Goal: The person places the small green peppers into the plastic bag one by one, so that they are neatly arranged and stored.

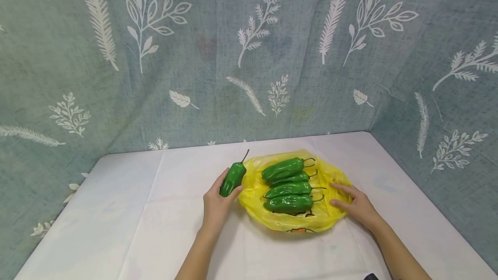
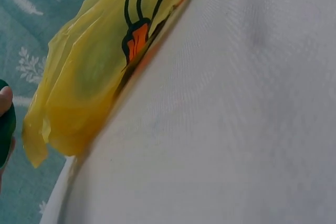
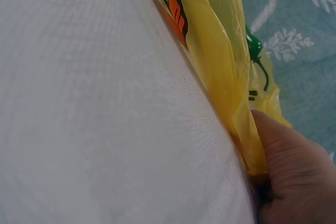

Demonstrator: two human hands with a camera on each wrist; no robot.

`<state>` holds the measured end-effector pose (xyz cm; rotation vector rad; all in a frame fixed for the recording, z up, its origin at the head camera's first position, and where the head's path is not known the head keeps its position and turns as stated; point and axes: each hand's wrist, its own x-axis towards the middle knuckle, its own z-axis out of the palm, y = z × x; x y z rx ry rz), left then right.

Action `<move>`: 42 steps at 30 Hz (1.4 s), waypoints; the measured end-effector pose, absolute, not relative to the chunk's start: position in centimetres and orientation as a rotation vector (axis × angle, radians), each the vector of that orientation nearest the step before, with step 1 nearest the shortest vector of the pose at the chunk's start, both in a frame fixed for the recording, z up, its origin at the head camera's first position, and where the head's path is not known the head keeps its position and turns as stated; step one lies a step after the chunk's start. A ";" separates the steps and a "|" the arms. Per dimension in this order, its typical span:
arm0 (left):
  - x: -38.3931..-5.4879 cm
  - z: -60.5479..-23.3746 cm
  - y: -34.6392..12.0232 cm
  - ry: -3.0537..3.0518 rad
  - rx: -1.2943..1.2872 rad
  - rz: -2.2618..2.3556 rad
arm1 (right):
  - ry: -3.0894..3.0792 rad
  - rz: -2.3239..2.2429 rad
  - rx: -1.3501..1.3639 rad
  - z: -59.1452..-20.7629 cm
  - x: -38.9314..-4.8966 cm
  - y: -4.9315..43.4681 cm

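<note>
My left hand [image 1: 218, 204] holds a green chili pepper [image 1: 234, 178], its thin stem pointing up and away, just off the left rim of a yellow plastic bag [image 1: 253, 204]. Only the fingertips and part of that pepper [image 2: 5, 135] show at the edge of the left wrist view. Several more green peppers [image 1: 289, 203] lie stacked in the opened bag, stems toward the right. My right hand [image 1: 359, 208] rests at the bag's right side, thumb and fingers spread apart over its rim. In the right wrist view the thumb [image 3: 281, 135] lies against the yellow plastic.
A white cloth [image 1: 155, 228] covers the table under the bag. Behind and at the sides hangs a grey-green curtain [image 1: 210, 90] with white leaf prints. A small dark object [image 1: 371, 276] shows at the bottom edge near the right forearm.
</note>
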<state>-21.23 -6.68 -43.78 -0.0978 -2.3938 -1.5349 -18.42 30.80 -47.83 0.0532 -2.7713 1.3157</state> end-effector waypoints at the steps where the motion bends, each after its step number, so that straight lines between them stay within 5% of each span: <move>1: -21.3 -43.7 -6.5 -2.390 -0.110 -1.538 | -2.772 1.314 0.054 -47.9 -18.4 30.8; 19: -22.8 -41.3 -2.2 -2.389 -0.529 -1.558 | -2.776 1.329 0.049 -48.1 -18.6 31.0; 42: -23.2 -42.5 3.2 -2.468 -0.730 -1.383 | -2.777 1.338 0.034 -48.3 -18.7 31.2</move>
